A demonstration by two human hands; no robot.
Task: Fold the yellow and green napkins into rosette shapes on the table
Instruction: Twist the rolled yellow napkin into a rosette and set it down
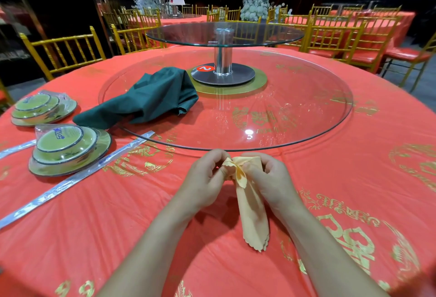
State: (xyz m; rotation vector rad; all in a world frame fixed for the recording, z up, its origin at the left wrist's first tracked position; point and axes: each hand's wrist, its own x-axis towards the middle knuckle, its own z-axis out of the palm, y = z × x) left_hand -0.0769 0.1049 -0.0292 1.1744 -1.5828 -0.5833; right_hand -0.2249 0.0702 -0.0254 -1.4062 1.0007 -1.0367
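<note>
Head view, looking down at my two hands over the table (99, 230) with its red cloth; one yellow napkin (253, 214) is between them, just short of the rim of the lower glass disc (295, 108). My left hand (207, 176) has its fingers curled, thumb and fingertips pinching the napkin's scalloped upper edge; my right hand (267, 178) is curled round the folded top from the other side, thumb pressed on the cloth; both grips are closed on that one napkin. Its top is bunched between my thumbs; the rest runs toward me as one narrow folded strip, scalloped end between my forearms; whether that end touches the table I cannot tell.

One green napkin (151, 98) lies loose and crumpled to the left, mostly on the lower glass disc, one corner draped over its rim onto the cloth; it is well apart from my hands.

Two glass discs: the lower one wide; the upper glass disc (259, 33) smaller, raised on one metal post (223, 58) at the centre. Two wrapped stacks of dishes sit at the left: the near stack (68, 150) and the far stack (40, 110). Two long clear packets lie flat; the long packet (77, 178) slants just beside the near stack; the short packet (16, 148) shows only partly at the left edge.
</note>
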